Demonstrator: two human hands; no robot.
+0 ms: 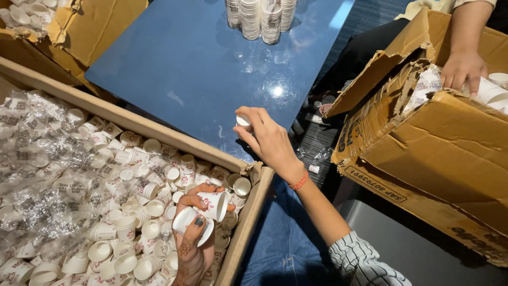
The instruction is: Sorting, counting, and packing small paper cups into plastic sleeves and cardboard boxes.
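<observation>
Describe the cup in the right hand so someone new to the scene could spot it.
Start at the glossy blue table. Just above its near edge, by the corner of the big cardboard box of loose cups, the right hand pinches a small white paper cup. It is the only cup held over the table.

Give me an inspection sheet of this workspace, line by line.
Surface: glossy blue table, bare in the middle.
Job's things: loose white paper cups filling a long cardboard box; cup stacks at the far edge.
Clutter: crumpled clear wrappers in the box.
Grippers: left hand holds two cups; right hand holds one small cup over the table.
Cables: nothing seen.
Surroundings: another person's hand in a torn carton.
</observation>
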